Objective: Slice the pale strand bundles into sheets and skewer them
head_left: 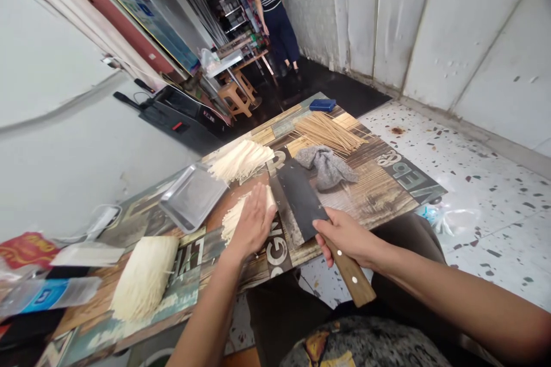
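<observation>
My left hand (pixel 253 219) lies flat, fingers together, on a small pile of pale thin sticks (pixel 232 219) on the low table (pixel 383 189). My right hand (pixel 346 236) is closed round the wooden handle of a big dark cleaver (pixel 299 198), whose blade rests flat on the table just right of that pile. A grey cloth (pixel 328 165) lies beyond the blade. Another fan of pale sticks (pixel 241 160) sits farther back, and a thick white bundle (pixel 145 275) lies to the left.
A metal tray (pixel 192 195) sits left of the sticks. Brown skewers (pixel 327 131) and a blue box (pixel 322 105) lie at the far end. A plastic bottle (pixel 47 293) and packets are at the near left. A person in a striped top (pixel 271 6) stands far back.
</observation>
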Tool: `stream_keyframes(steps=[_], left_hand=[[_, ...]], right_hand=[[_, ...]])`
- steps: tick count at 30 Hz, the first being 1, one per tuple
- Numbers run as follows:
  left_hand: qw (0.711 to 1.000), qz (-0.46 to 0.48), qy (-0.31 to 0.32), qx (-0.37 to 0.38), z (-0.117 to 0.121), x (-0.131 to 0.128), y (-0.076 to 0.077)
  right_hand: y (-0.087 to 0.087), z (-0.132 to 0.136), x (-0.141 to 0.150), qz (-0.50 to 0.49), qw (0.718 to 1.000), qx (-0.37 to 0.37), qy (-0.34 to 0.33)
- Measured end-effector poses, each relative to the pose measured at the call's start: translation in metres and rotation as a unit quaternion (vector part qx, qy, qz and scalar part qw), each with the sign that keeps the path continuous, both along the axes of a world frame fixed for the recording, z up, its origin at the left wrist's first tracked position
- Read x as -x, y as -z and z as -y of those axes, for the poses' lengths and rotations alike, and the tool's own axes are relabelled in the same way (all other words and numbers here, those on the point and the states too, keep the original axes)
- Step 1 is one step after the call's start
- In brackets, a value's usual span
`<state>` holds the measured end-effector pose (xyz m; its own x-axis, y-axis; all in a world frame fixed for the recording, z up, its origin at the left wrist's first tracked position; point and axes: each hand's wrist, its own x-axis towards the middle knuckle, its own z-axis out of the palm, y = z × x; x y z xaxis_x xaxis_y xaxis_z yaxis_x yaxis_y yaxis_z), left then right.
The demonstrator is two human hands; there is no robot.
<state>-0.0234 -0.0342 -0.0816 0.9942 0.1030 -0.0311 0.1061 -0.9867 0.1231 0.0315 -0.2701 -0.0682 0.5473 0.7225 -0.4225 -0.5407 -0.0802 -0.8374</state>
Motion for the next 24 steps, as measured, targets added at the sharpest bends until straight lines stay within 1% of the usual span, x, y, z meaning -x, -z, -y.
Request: stream_keyframes(steps=[6,13,18,24], left_hand=[[1.000,-0.005,0.002,0.006,-0.0039,-0.0006,-0.0010],[1.000,-0.023,-0.003,0.009,-0.0033,-0.0023,-0.0033],[1.000,-0.019,-0.002,0.021,-0.0053,-0.0025,-0.0008],[1.000,-0.014,0.000,0.013,-0.0050,-0.0031,0.0000]], right_hand=[[-0.0019,-0.0003,-0.0021,-0.019,1.000,0.004,0.003],[-0.0018,0.0004,-0.0012,-0.012,1.000,0.004,-0.001],[-0.0050,0.0005,-0.0004,-0.014,1.000,0.021,-0.003],[-0.0065,0.0006,0.0008,-0.011,1.000,0.017,-0.006]])
